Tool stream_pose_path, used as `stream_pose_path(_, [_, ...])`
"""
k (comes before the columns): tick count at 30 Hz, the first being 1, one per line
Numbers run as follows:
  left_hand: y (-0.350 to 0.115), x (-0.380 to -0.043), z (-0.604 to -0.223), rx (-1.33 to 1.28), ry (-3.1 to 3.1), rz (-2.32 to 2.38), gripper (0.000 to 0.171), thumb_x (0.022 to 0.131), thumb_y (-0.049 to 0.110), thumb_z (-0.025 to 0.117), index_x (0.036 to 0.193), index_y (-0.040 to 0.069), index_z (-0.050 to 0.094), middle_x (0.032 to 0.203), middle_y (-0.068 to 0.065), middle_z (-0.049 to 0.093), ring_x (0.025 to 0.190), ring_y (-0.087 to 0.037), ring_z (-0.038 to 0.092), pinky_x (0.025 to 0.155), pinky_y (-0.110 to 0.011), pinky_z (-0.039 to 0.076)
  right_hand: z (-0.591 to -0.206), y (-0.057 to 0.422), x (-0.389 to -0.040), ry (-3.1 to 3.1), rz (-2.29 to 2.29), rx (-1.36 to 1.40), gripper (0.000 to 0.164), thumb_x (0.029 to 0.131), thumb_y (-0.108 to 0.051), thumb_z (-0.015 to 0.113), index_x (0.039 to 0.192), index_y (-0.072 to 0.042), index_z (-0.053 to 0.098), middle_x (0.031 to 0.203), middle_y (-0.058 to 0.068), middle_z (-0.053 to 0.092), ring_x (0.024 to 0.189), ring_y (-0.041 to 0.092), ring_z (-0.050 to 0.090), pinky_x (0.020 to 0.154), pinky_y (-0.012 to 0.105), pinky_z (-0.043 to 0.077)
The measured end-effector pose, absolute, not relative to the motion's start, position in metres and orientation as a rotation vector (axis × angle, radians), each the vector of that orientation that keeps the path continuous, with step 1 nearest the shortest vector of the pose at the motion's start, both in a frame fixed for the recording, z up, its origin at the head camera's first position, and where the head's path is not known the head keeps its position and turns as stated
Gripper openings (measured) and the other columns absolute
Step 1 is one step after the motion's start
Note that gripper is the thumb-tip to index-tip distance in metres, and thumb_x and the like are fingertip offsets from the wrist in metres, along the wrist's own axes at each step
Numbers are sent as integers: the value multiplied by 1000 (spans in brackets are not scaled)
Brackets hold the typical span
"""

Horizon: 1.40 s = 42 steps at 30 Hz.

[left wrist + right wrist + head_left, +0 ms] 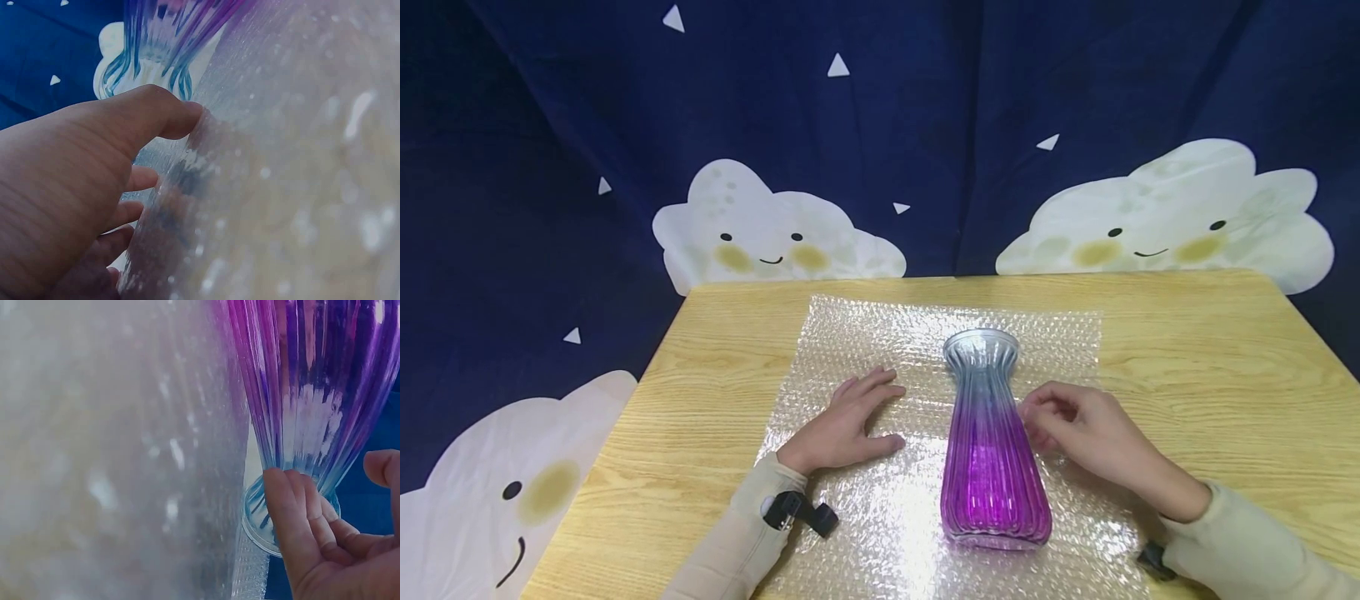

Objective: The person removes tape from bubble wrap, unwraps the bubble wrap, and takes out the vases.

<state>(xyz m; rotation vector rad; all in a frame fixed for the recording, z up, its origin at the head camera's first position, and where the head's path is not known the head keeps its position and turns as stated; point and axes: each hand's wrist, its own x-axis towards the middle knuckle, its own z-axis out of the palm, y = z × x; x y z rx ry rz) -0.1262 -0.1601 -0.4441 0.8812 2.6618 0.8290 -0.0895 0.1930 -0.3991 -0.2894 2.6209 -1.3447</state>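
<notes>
A ribbed glass vase (pixel 992 450), clear blue at the neck and purple at the base, lies on a sheet of bubble wrap (pixel 887 517), its mouth pointing to the back. To its left, my left hand (pixel 846 429) rests on the wrap with fingers spread, apart from the glass. My right hand (pixel 1086 429) is at the vase's right side, just below the neck, fingers slightly bent. In the right wrist view those fingers (pixel 290 519) overlap the neck of the vase (pixel 312 394), with the thumb held away. Whether they touch the glass I cannot tell.
A light wooden table (pixel 1210 350) carries the wrap, and its surface extends on both sides. Behind and to the left hangs a dark blue cloth (pixel 925 100) with white clouds and triangles. Dark straps (pixel 797 510) sit on the wrists over light sleeves.
</notes>
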Motion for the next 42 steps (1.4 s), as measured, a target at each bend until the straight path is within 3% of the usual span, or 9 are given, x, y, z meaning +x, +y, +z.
stream_pose_path(17, [-159, -124, -442, 883, 2665, 825, 75, 90, 48, 69, 154, 14, 48, 171, -11, 30, 163, -30, 18, 133, -60, 9, -401, 193, -100, 2253, -1554, -115, 41, 103, -22, 58, 130, 9, 58, 100, 18, 69, 87, 22, 72, 77, 34, 67])
stream_pose_path(26, [-159, -125, -441, 890, 2666, 818, 74, 90, 48, 68, 153, 13, 48, 171, -11, 30, 163, -30, 18, 133, -61, 11, -400, 192, -105, 2153, -1588, -39, 60, 104, -41, 59, 134, 10, 54, 112, 21, 73, 91, 23, 76, 80, 36, 67])
stream_pose_path(42, [-159, -125, -441, 877, 2663, 819, 75, 91, 48, 68, 154, 14, 47, 171, -11, 29, 164, -29, 17, 134, -59, 9, -392, 195, -111, 2067, -1576, -80, 57, 107, -35, 55, 137, 13, 50, 115, 24, 73, 90, 26, 77, 80, 40, 67])
